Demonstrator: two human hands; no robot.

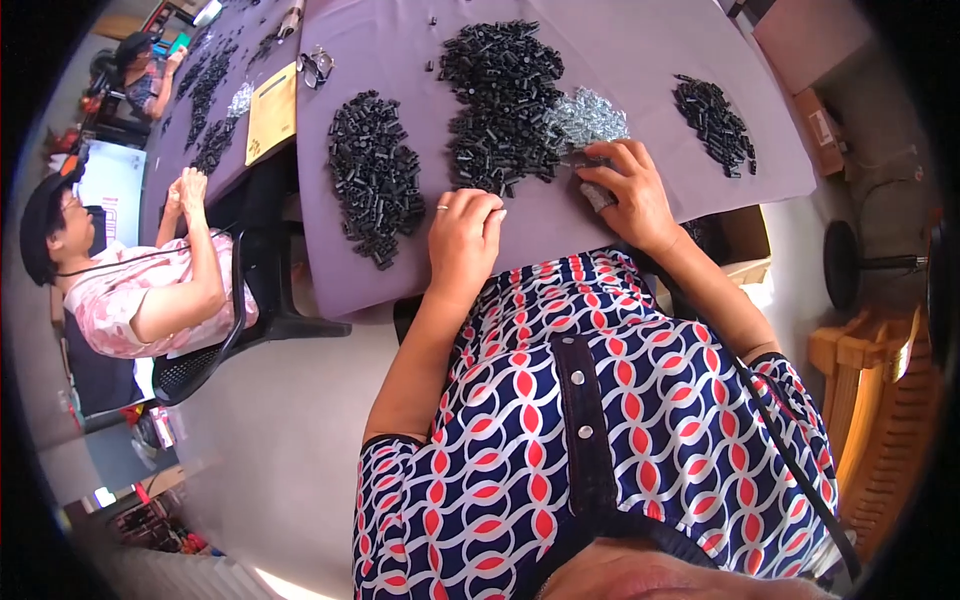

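My left hand (465, 235) is at the near end of a large central heap of small black cylindrical pieces (505, 90). Its fingers are curled and pressed together; what they hold, if anything, is too small to make out. My right hand (635, 195) rests on the table just below a pile of small shiny silver pieces (590, 118). Its fingers are bent and spread, with a gap between them and the thumb. A grey covering (597, 195) appears to be around the thumb.
Another black heap (375, 170) lies at left, a smaller one (715, 120) at right, all on a purple-grey cloth (640, 50). A co-worker (150, 270) sits left on a black chair (265, 300), beside a yellow folder (270, 115). Wooden furniture (870, 390) stands right.
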